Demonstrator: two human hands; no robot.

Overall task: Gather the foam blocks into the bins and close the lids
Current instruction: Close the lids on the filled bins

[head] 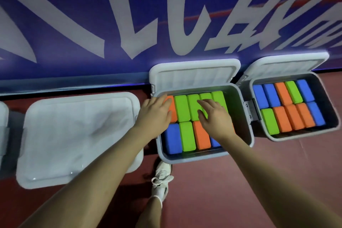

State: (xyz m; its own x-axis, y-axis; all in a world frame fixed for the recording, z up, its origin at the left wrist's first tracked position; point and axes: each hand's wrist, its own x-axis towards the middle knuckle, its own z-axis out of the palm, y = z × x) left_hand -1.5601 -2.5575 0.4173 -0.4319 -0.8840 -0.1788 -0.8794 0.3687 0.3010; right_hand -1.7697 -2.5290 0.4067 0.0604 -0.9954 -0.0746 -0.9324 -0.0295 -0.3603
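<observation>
Red flooring (240, 181) runs along a blue banner wall (74, 15) bearing large white lettering, where three grey storage bins sit in a row against the base of the wall. At centre, an open grey bin (246, 116) is packed with foam blocks (187, 135) in green, orange and blue, each a rounded rectangular slab standing on edge with its long axis running from the near wall toward the far wall, set in two rows side by side. Its white lid (194, 74) stands tipped back against the banner.

Both of the person's hands reach into this bin. The left hand (155, 113) lies flat with fingers extended over an orange block (173, 111) at the far-left corner, pressing on it. The right hand (212, 116) spreads its fingers loosely over the green blocks (182, 107) of the far row; whether it presses or merely touches them is hard to say through the motion blur. Neither hand grips anything.

To the right, a second open bin (331, 107) holds two full rows of blue, orange and green blocks, aligned the same way, its lid (286, 65) also raised. To the left, a third bin is covered by a closed white lid (74, 135). A white sneaker (161, 179) shows on the floor just in front of the centre bin.
</observation>
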